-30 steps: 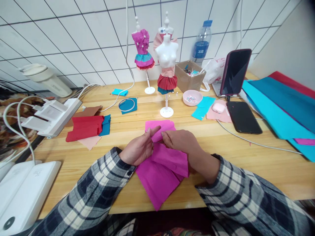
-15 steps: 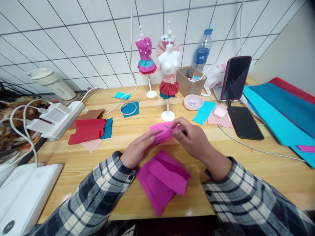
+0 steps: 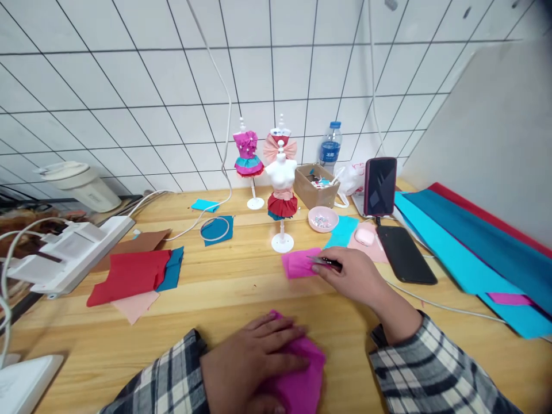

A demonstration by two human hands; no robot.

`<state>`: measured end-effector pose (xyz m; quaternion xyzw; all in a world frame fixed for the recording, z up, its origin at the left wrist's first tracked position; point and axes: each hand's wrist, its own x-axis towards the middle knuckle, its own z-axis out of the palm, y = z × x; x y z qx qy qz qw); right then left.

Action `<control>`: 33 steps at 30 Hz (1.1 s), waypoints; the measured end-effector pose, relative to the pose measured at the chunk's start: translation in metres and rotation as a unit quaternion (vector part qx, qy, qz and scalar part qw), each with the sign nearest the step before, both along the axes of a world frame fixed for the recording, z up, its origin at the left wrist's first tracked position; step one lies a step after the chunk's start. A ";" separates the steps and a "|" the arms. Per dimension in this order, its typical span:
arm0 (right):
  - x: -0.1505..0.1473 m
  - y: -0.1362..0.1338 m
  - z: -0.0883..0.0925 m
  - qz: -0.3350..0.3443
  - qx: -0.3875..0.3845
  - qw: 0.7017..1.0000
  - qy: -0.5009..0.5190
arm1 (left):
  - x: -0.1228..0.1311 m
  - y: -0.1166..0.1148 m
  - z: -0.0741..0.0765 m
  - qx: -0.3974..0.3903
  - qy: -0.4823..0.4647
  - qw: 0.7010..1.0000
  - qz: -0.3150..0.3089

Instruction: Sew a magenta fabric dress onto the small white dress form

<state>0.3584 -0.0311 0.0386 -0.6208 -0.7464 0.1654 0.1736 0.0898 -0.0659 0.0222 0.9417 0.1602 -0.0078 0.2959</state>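
My left hand (image 3: 259, 365) lies flat with its fingers apart on a folded magenta cloth (image 3: 313, 368) near the front of the table. Part of that cloth is hidden under the palm. Farther back, my right hand (image 3: 349, 273) is closed around small scissors (image 3: 330, 263) with dark handles and a pointed metal tip. The tip points left over a smaller pink cloth piece (image 3: 295, 265), which lies beside my right fingertips. Just behind it stands a white mini dress form (image 3: 282, 175) wearing a red and blue skirt (image 3: 282, 204).
Two dressed forms (image 3: 248, 146) stand at the back near a cardboard box (image 3: 308, 192) and a pink bowl of beads (image 3: 323, 219). Phones (image 3: 407, 256) and cloth sheets (image 3: 470, 247) lie right. Red cloth (image 3: 129, 276) and a power strip (image 3: 81, 253) are left.
My left hand has let go of the smaller pink piece and come down onto the larger magenta cloth. The smaller piece now lies on the table. The view has tilted up.
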 end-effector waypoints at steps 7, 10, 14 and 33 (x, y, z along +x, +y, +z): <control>-0.013 -0.007 0.000 0.063 -0.013 0.998 0.018 | -0.078 0.063 -0.022 0.238 0.114 0.921 0.287; -0.030 -0.015 -0.004 0.154 -0.015 0.986 0.061 | -0.114 0.082 -0.013 0.324 0.089 0.852 0.401; -0.043 -0.024 -0.008 0.260 -0.019 0.961 0.089 | -0.095 0.067 0.008 0.352 -0.037 0.868 0.349; 0.009 0.004 -0.025 -0.096 -0.123 0.980 -0.120 | -0.016 0.025 -0.007 0.141 -0.032 0.983 0.115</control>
